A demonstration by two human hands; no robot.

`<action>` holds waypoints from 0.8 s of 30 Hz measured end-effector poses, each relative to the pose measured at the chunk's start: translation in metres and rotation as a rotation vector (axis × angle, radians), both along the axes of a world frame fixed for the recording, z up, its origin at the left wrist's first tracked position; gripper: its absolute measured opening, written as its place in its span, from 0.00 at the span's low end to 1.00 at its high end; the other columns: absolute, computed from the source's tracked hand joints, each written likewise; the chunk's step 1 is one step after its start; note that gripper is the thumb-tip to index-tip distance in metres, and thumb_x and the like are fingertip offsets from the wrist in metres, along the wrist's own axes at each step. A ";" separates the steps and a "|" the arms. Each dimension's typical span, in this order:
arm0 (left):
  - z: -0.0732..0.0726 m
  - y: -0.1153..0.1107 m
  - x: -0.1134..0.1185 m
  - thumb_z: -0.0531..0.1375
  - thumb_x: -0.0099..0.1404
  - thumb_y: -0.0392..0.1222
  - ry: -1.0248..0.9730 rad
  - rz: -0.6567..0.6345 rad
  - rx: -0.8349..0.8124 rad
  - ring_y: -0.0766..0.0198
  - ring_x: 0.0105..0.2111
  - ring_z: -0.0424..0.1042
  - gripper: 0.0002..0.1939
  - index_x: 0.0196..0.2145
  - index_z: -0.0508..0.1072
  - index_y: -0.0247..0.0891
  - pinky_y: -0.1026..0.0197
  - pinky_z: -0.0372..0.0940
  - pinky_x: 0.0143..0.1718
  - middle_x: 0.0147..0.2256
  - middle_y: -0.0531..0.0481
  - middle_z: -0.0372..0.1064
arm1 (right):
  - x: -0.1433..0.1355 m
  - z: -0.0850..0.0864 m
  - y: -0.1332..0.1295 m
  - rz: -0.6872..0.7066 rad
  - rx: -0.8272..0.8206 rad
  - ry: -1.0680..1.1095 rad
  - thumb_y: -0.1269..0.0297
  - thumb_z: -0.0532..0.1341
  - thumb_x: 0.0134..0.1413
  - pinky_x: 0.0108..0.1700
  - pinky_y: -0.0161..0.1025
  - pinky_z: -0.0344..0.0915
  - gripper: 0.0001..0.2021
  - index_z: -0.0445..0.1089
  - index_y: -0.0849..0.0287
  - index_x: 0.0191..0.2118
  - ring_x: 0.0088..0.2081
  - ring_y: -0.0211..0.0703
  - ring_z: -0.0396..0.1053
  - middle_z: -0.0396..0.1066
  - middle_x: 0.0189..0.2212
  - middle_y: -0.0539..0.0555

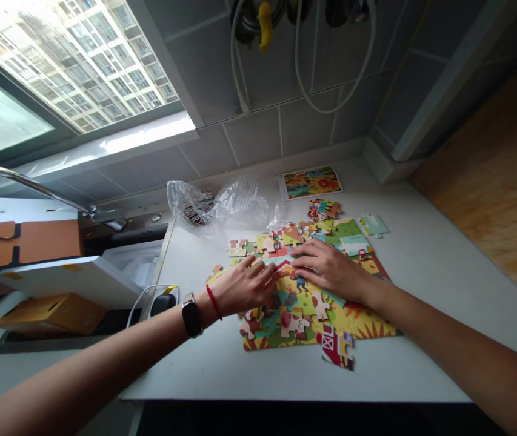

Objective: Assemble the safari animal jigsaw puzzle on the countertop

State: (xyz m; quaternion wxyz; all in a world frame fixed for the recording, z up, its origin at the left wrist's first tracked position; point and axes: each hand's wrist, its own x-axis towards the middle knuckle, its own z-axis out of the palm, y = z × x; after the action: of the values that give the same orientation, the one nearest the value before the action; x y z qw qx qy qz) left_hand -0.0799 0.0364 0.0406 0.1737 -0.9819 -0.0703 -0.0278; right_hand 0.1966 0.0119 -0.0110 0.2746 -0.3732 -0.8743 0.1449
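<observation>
A colourful jigsaw puzzle (367, 324), partly joined, lies on the light countertop, with loose pieces on top of it. My left hand (251, 284), with a watch and a red string at the wrist, has its fingers curled down on a puzzle piece (284, 264) with a red roof edge. From the other side, my right hand (326, 266) rests on the puzzle, fingers stretched out and slightly apart, tips close to that same piece. A cow piece (294, 324) sits below the hands. Joined red barn pieces (336, 346) overhang the puzzle's front edge. My fingertips partly hide the contact.
Behind the puzzle lie a clear plastic bag (240, 203) with pieces inside and a picture card (311, 183). A pale green piece (374, 225) is at the right. Leftward are a sink with a faucet (35, 186), a cardboard box (53, 315) and a black plug (163, 304).
</observation>
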 end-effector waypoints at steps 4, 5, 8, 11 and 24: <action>0.006 0.023 0.001 0.57 0.78 0.35 -0.020 -0.189 0.067 0.62 0.34 0.71 0.08 0.43 0.77 0.36 0.55 0.65 0.34 0.39 0.46 0.76 | -0.001 0.000 0.000 0.005 0.022 -0.001 0.66 0.65 0.68 0.55 0.53 0.73 0.07 0.81 0.56 0.46 0.50 0.53 0.74 0.80 0.48 0.58; 0.007 0.029 0.002 0.58 0.78 0.35 -0.031 -0.204 0.072 0.62 0.33 0.71 0.07 0.42 0.76 0.36 0.55 0.63 0.32 0.36 0.47 0.75 | -0.002 0.001 -0.001 0.004 0.042 0.011 0.65 0.65 0.69 0.56 0.54 0.72 0.07 0.81 0.56 0.47 0.51 0.53 0.74 0.79 0.49 0.59; 0.009 0.041 0.009 0.58 0.78 0.35 -0.068 -0.200 0.068 0.62 0.32 0.70 0.07 0.42 0.76 0.36 0.56 0.59 0.30 0.33 0.49 0.73 | -0.006 0.008 -0.005 -0.008 0.115 0.101 0.64 0.63 0.70 0.57 0.54 0.71 0.08 0.80 0.57 0.47 0.50 0.52 0.74 0.79 0.46 0.59; 0.011 0.044 0.023 0.56 0.80 0.38 -0.088 -0.191 0.057 0.62 0.33 0.69 0.10 0.39 0.74 0.36 0.56 0.59 0.32 0.34 0.48 0.73 | -0.010 0.016 -0.010 0.012 0.160 0.168 0.65 0.60 0.72 0.48 0.46 0.71 0.10 0.79 0.59 0.42 0.42 0.48 0.72 0.77 0.37 0.57; 0.007 0.041 0.038 0.52 0.82 0.42 0.050 -0.128 -0.096 0.61 0.35 0.69 0.17 0.36 0.74 0.37 0.55 0.58 0.34 0.33 0.47 0.72 | -0.010 0.014 -0.013 0.080 0.141 0.093 0.66 0.57 0.74 0.45 0.44 0.70 0.14 0.77 0.59 0.36 0.34 0.44 0.69 0.74 0.31 0.55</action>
State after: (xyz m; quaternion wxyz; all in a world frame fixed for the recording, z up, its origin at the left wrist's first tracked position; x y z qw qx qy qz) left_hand -0.0414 0.0776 0.0471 0.1259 -0.9920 -0.0043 -0.0109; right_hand 0.1863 -0.0011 0.0027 0.3343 -0.3105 -0.8829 0.1108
